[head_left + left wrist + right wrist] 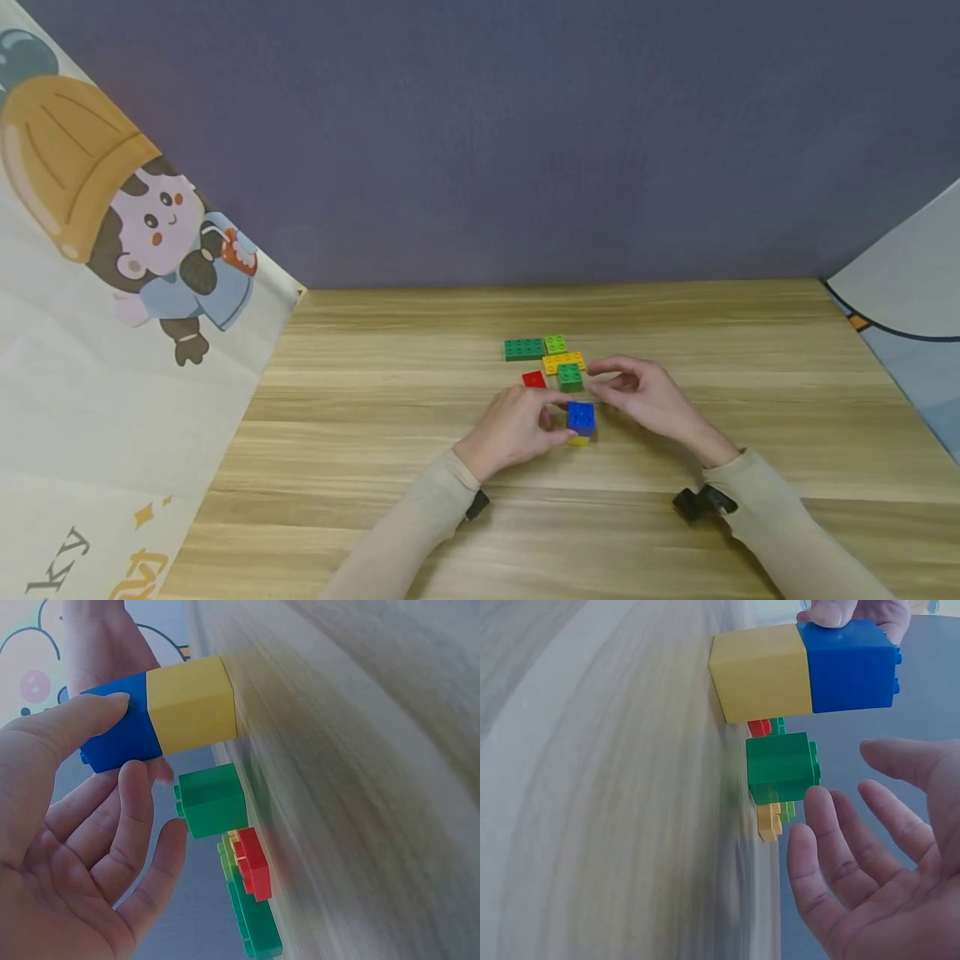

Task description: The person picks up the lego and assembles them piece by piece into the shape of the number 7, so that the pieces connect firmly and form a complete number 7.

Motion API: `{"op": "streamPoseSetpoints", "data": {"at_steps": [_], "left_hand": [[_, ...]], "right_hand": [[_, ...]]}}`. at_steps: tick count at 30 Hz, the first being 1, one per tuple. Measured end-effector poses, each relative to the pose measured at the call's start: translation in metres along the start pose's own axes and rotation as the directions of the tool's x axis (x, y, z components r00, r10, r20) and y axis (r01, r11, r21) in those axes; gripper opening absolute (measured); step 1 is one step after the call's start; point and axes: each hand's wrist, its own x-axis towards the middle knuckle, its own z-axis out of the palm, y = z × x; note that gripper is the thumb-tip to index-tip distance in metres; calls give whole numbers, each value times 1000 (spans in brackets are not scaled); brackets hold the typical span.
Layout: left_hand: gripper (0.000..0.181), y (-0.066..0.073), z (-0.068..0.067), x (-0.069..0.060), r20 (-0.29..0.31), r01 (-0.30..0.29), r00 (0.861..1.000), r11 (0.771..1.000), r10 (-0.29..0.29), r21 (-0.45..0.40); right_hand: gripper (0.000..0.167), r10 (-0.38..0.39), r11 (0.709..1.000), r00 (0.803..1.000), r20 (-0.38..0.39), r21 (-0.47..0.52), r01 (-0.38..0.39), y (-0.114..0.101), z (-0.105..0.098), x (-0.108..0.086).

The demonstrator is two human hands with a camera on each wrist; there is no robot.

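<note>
A blue toy brick (581, 417) sits on top of a yellow brick (191, 705), and this two-brick stack stands upright on the table. My left hand (517, 421) pinches the blue brick between thumb and fingers. My right hand (648, 396) hovers just right of a green brick (570, 377), its fingers relaxed and holding nothing. In the right wrist view, a gap shows between the right thumb and fingers, beside the green brick's studs. A red brick (533, 380) lies just beyond the left hand, which partly covers it in the head view.
Behind the green brick lie an orange-yellow brick (563, 362), a lime brick (555, 344) and a long dark green brick (523, 349). The wooden table (360, 375) meets a dark blue panel (525, 167) at the back. A printed sheet (112, 400) borders the left side.
</note>
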Motion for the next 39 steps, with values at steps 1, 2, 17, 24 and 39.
{"op": "streamPoseSetpoints", "data": {"at_steps": [1,2,17,24,39], "left_hand": [[43,0,0,0,0,1,1000,1000,-1,-1],[43,0,0,0,1,2,1000,1000,-2,-2],[43,1,-2,-1,5,7,1000,1000,-7,-21],[43,1,-1,0,2,-1,1000,1000,1,-11],[44,-1,0,-1,3,-11,1000,1000,11,-7]], "right_hand": [[39,2,1000,1000,-1,0,-2,0,1,0],[39,1,1000,1000,0,5,-1,-1,1,1],[48,9,1000,1000,23,29,-10,3,7,9],[47,-20,999,999,30,36,19,4,9,14],[47,-6,1000,999,44,22,5,9,16,21]]}}
